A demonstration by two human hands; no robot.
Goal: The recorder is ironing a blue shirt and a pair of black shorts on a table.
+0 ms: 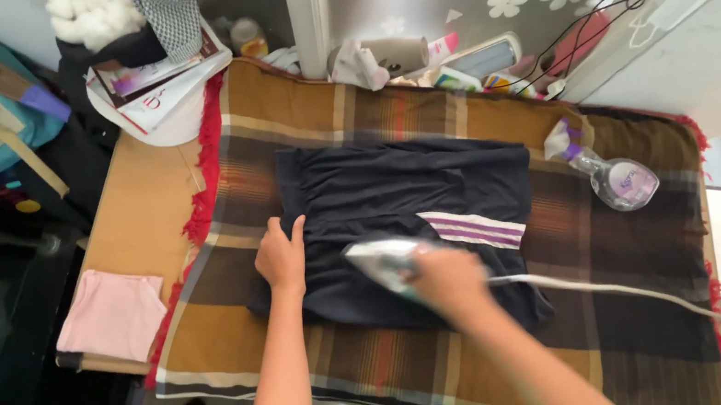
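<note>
Iron on dark garment, blurred; pale soleplate and body, long axis running from upper left to lower right across the picture, pointed nose toward the upper left, near the garment's left edge. White cord trailing from the heel end, off to the lower right over the blanket.

Right hand wrapped over the iron's handle, fingers curled together and clamped around it; exact finger placement lost in blur.

Left hand flat on the garment's left edge, palm down, fingers together and pointing up the picture, thumb spread a little to the right; pressing cloth, gripping nothing.

Garment spread flat in the middle of a brown plaid blanket with red fringe, long axis left to right; white patch with purple stripes just right of the iron.

Clear spray bottle with a purple-and-white head lying on its side on the blanket, well to the right of the garment, head toward the upper left.

Folded pink cloth on the wooden table left of the blanket, apart from both hands. Stack of magazines on a white round container at upper left.
</note>
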